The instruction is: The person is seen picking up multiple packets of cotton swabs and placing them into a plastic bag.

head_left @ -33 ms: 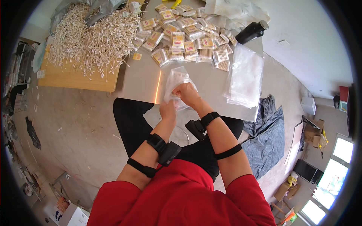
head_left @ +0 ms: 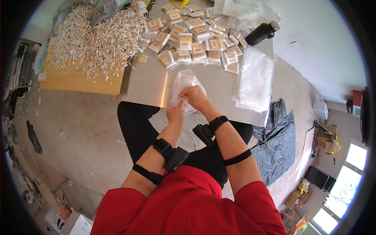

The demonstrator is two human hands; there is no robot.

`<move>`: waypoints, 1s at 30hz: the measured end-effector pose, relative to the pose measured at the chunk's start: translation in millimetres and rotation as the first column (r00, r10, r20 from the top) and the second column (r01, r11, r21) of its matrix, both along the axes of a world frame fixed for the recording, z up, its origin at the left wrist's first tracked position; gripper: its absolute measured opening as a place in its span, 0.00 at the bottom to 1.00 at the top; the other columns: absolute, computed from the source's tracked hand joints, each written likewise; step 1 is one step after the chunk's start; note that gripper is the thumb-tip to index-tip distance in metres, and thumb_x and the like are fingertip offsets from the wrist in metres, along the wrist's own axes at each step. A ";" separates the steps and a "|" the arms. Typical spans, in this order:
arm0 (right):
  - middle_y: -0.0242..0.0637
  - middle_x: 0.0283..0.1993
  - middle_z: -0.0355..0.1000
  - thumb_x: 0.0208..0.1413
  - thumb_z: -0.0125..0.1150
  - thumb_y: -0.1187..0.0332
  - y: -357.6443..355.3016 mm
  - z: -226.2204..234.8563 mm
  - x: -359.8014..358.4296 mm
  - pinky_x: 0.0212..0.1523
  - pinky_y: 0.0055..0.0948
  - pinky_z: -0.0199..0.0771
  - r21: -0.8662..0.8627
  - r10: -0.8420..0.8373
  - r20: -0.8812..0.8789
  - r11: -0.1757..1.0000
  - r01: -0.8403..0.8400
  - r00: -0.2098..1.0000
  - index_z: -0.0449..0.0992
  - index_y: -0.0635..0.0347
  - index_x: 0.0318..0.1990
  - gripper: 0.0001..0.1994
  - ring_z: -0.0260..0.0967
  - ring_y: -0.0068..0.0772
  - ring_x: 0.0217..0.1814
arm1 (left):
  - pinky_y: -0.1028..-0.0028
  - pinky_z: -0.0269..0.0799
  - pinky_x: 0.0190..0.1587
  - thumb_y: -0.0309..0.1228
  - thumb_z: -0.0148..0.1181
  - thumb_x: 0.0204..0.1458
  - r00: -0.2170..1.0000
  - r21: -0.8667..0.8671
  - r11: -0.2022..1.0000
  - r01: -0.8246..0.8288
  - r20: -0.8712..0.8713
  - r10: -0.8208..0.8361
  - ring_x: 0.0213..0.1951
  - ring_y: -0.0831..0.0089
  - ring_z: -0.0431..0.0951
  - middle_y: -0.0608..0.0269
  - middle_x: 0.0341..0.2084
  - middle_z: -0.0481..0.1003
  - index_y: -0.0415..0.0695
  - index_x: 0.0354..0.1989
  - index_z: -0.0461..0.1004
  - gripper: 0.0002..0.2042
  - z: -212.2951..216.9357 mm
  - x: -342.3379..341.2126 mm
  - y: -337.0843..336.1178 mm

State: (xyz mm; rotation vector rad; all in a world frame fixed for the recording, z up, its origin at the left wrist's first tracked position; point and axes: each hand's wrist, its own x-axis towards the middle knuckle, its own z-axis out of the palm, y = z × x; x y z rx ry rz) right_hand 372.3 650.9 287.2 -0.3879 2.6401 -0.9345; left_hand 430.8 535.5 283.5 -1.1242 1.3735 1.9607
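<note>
Evidently the work sits at the near edge of the metal table: a clear plastic bag lies there in front of the person, its near end reaching that edge. The left hand pinches the near part of the bag, while the right hand is curled against it, fingers bent inward; whether those fingers also grip something cannot be told. To the right, a strip of metal surface separates the hands from a stack of clear bags along the table's right side; to the left, metal runs to a wooden board. Beyond the bag, more metal leads to the swab packets.

Two hands work on one bag. One black bottle leans near the far right corner, and one small yellow card lies apart from the packets. The packets number well over twenty, but overlap too much for an exact count; the loose swabs heaped on the board are beyond counting, as are the layered bags in the stack.

The right hand covers part of the bag, its contents hard to make out, and grey plastic hides some swabs.
</note>
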 end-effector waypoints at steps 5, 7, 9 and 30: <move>0.47 0.29 0.76 0.41 0.57 0.79 2.7 3.8 -4.0 0.34 0.30 0.75 -0.007 0.039 0.031 0.999 -0.039 0.999 0.81 0.63 0.31 0.09 0.76 0.41 0.33 | 0.66 0.70 0.40 0.29 0.60 0.46 0.995 -0.065 0.994 0.088 -0.033 -0.090 0.38 0.68 0.74 0.61 0.41 0.71 0.44 0.48 0.66 0.19 -7.8 0.9 3.1; 0.48 0.29 0.76 0.42 0.57 0.78 4.7 -1.3 -7.2 0.35 0.31 0.75 -0.024 0.008 0.035 1.000 -0.008 0.999 0.81 0.63 0.31 0.08 0.76 0.42 0.33 | 0.67 0.70 0.39 0.29 0.60 0.46 0.998 -0.036 0.997 0.070 0.004 -0.070 0.38 0.68 0.74 0.61 0.40 0.71 0.44 0.47 0.66 0.18 -11.0 -2.3 6.5; 0.48 0.29 0.76 0.42 0.57 0.78 3.7 -4.6 -6.1 0.35 0.31 0.75 -0.047 -0.018 0.048 0.999 0.020 0.999 0.81 0.63 0.31 0.08 0.76 0.43 0.33 | 0.67 0.71 0.37 0.28 0.60 0.46 0.998 -0.014 0.999 0.048 0.051 -0.047 0.38 0.68 0.74 0.60 0.40 0.71 0.44 0.46 0.67 0.17 -11.5 -1.5 8.2; 0.50 0.29 0.74 0.45 0.60 0.74 11.1 5.2 -2.8 0.36 0.35 0.73 -0.008 -0.034 0.076 0.999 0.035 0.997 0.80 0.62 0.32 0.07 0.74 0.47 0.31 | 0.71 0.69 0.31 0.35 0.62 0.48 0.982 -0.033 0.988 0.150 0.118 -0.146 0.37 0.71 0.75 0.59 0.38 0.74 0.40 0.43 0.71 0.16 -8.9 7.2 16.7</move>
